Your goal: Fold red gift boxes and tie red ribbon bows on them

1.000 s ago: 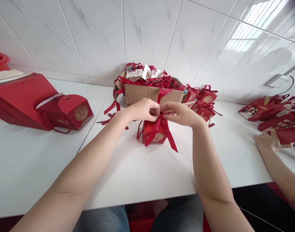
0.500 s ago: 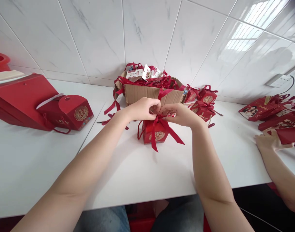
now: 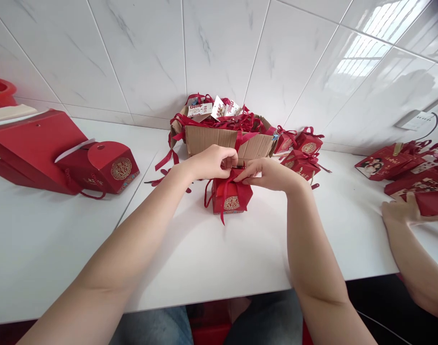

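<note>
I see a larger red box (image 3: 107, 167) well left of the small red gift box (image 3: 231, 195). My left hand (image 3: 211, 162) and right hand (image 3: 267, 173) both pinch its ribbon (image 3: 229, 184) on top, just before the cardboard carton (image 3: 222, 139). A co-worker's hand (image 3: 398, 213) lies far right.

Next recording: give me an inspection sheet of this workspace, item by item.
Surface: white table, against a tiled wall.
Job's things: small red box with red ribbon at its top.
Clutter: cardboard carton full of ribbons; tied boxes beside it; larger red box and flat red bags at left; red packets at right.
Grips: left hand and right hand pinch ribbon at the box top.
Cables: one at the wall socket.
Surroundings: another person's hand at right, on a red packet.
</note>
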